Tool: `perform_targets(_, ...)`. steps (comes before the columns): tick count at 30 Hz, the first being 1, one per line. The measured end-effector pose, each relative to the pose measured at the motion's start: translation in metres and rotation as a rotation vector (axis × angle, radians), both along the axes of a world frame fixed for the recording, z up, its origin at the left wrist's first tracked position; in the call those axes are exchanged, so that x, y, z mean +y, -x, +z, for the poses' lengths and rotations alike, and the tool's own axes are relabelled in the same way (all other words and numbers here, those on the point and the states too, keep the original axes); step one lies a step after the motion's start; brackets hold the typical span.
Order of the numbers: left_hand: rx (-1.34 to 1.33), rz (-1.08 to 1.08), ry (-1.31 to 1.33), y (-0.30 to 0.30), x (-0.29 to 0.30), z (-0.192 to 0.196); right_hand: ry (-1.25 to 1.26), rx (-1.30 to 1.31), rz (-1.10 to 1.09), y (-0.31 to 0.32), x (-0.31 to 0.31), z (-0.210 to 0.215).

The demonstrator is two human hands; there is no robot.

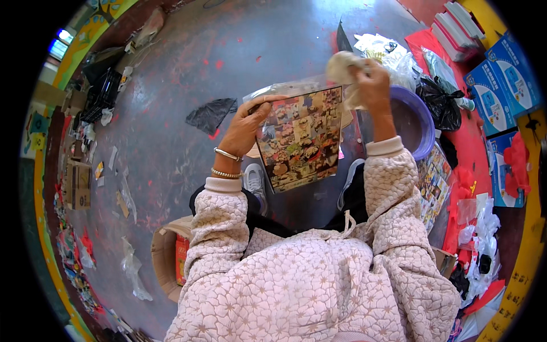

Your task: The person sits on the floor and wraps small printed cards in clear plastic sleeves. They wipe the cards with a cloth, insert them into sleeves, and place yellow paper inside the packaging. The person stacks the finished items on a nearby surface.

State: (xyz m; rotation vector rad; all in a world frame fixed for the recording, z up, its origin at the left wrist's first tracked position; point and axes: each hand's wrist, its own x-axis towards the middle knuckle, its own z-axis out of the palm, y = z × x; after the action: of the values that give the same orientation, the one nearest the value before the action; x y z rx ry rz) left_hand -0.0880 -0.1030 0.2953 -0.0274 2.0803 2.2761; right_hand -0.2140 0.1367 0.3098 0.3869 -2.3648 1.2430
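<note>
My left hand (246, 126) grips the upper left edge of a flat rectangular panel (302, 139) covered with a collage of small pictures. The panel is held tilted above my shoes, its thin dark edge showing at the lower left. In my right hand (374, 85), a crumpled beige cloth (343, 67) is bunched beside the panel's upper right corner. The cloth is somewhat blurred. I cannot tell whether it touches the panel. To the right of the panel, partly behind my right forearm, stands a round purple basin (426, 128).
Another collage sheet (434, 179) lies beside the basin. White plastic bags (387, 51) and a black bag (439, 102) lie beyond it, near blue boxes (507, 80). A cardboard box (165, 262) stands at my left. Dark plastic (212, 115) lies on the floor.
</note>
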Motion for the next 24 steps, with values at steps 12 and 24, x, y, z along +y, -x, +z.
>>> perform_targets(12,-0.047,0.115,-0.055,0.007,0.024,-0.003,0.166,0.027,0.523,-0.035,-0.048,0.007)
perform_targets(24,0.237,0.116,0.206,0.009,0.012,-0.011,-0.063,-0.284,0.812,-0.039,-0.045,0.009)
